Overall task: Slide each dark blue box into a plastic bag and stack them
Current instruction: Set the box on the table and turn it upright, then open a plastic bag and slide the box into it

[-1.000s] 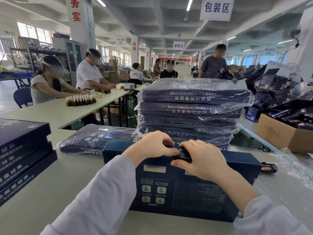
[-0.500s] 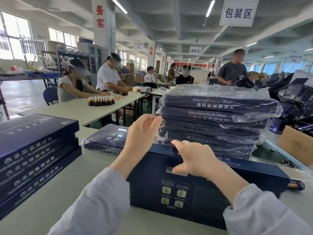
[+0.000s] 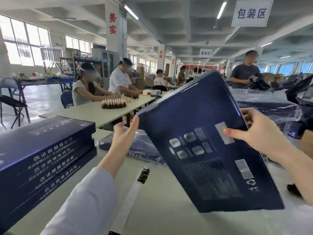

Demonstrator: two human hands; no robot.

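The box (image 3: pixel 203 141) you hold is dark navy, its face printed with four small grey-green squares, a pale silver label, blocks of fine white text, a white barcode and a white recycling mark. At near left, the stack of boxes (image 3: pixel 42 158) is the same navy with silvery-white characters along the edges. Your left sleeve (image 3: pixel 84 200) is pale lilac-white. The table (image 3: pixel 169 217) is cream — far left, small bottles (image 3: pixel 113 104) are amber-brown with pale caps. Overhead, a white sign (image 3: pixel 250 13) carries dark blue characters.

The box (image 3: pixel 199 133) looked like matt card with a faint sheen. Crinkled, glossy clear plastic wrapped the bagged box (image 3: pixel 144 150). The table (image 3: pixel 160 214) was smooth and matt, the sleeve (image 3: pixel 84 200) soft cloth.
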